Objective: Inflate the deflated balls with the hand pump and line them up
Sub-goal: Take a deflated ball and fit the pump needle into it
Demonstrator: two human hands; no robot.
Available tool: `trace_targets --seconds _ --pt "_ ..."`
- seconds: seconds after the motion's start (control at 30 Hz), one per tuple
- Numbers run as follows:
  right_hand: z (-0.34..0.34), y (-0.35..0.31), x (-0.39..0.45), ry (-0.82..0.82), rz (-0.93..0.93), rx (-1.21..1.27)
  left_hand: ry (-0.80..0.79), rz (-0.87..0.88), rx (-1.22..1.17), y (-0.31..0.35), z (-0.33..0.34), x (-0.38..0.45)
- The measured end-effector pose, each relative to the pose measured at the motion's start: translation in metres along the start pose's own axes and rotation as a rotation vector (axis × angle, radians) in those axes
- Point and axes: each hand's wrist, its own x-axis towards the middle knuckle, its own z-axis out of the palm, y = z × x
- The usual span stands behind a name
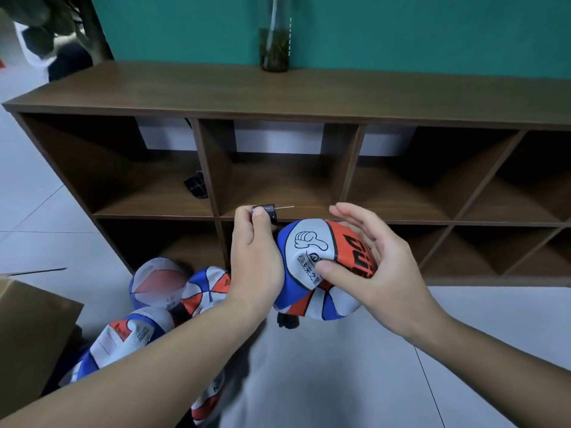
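Note:
My left hand (pixel 256 257) grips a black hand pump (pixel 265 210) whose thin metal needle (pixel 285 207) points right, in the air just above the ball. My right hand (pixel 370 267) holds a limp, deflated ball (pixel 312 273) with white, blue and orange panels and a thumbs-up drawing; the thumb presses on its front and the fingers wrap round its right side. The pump's lower end shows black below the ball. Several more deflated balls (pixel 160 282) of the same colours lie heaped on the floor at the lower left.
A low wooden cubby shelf (pixel 278 97) stands straight ahead against a teal wall, with a glass vase (pixel 275 47) on top and a small black object (pixel 196 185) in one compartment. A cardboard box (pixel 27 332) sits at the left. The floor is pale tile.

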Motion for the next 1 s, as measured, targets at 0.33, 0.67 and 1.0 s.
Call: trace_targets --seconds 0.33,0.67,1.0 --pt "0.005 -0.007 0.007 -0.335 0.149 -0.497 -0.151 0.281 0.36 0.007 0.003 -0.007" --pt "-0.028 0.022 0.004 -0.06 0.105 -0.344 -0.129 -0.131 -0.003 -0.007 -0.014 0.031" --pt "-0.027 0.025 0.007 -0.031 0.082 -0.099 -0.165 -0.032 0.062 -0.013 -0.004 0.011"
